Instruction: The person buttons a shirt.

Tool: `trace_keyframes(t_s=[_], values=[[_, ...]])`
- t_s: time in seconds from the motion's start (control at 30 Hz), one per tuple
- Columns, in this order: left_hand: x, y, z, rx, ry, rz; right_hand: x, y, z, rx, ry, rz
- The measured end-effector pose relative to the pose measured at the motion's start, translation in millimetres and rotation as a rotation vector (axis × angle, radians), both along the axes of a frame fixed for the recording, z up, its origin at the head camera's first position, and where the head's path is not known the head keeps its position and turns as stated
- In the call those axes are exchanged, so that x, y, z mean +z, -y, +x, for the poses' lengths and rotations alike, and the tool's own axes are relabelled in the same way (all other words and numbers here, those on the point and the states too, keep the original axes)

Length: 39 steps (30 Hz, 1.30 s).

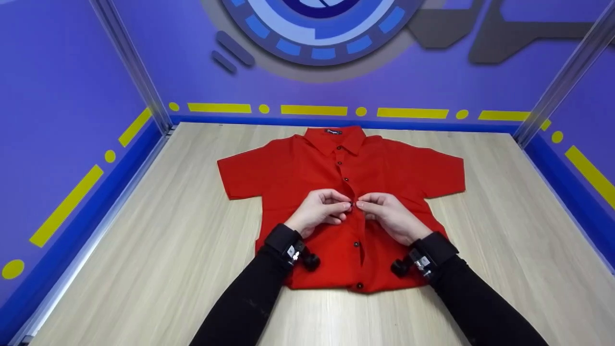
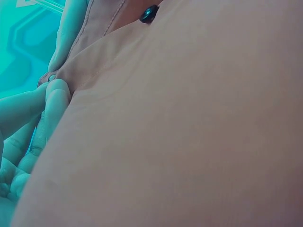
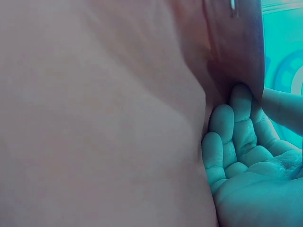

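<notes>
A red short-sleeved shirt point(image 1: 298, 168) lies front side up, its collar at the far end. My left hand point(image 1: 324, 209) pinches the front edge near mid-chest, a dark button point(image 1: 351, 205) at its fingertips. Close beside it, my right hand point(image 1: 391, 214) grips the facing edge of the front opening between thumb and index finger. In the left wrist view, fingertips point(image 2: 57, 92) press the cloth fold, and another dark button point(image 2: 149, 14) sits higher up. The right wrist view shows the right fingers point(image 3: 221, 118) curled at the placket point(image 3: 236, 42). The exact hold on the button is partly hidden.
Further dark buttons run along the front, including a lower button point(image 1: 356, 244) and a hem button point(image 1: 360, 286). The shirt lies on a light wood table point(image 1: 187, 230). Purple-blue panels point(image 1: 144, 86) with metal posts enclose its back and sides.
</notes>
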<state>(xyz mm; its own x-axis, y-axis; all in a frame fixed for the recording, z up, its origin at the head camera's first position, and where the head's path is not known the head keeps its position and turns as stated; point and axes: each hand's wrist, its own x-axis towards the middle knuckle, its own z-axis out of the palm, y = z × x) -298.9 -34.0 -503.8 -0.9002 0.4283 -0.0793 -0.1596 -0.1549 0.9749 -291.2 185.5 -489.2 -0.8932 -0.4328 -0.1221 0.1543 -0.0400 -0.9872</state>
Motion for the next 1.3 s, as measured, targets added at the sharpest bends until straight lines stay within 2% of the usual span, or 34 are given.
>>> trace_keyframes(t_s=[0.43,0.97,1.3], values=[[-0.8,1.8,-0.6,-0.028,-0.016,-0.004,1.0,0.5,-0.2,-0.001,0.004,0.014],[0.3,0.5,0.1,-0.018,-0.007,-0.01,1.4,-1.7,-0.4,0.003,0.021,0.021],[0.0,1.6,0.6,-0.025,-0.023,-0.028,0.8,-1.0,0.6,-0.01,-0.004,0.046]])
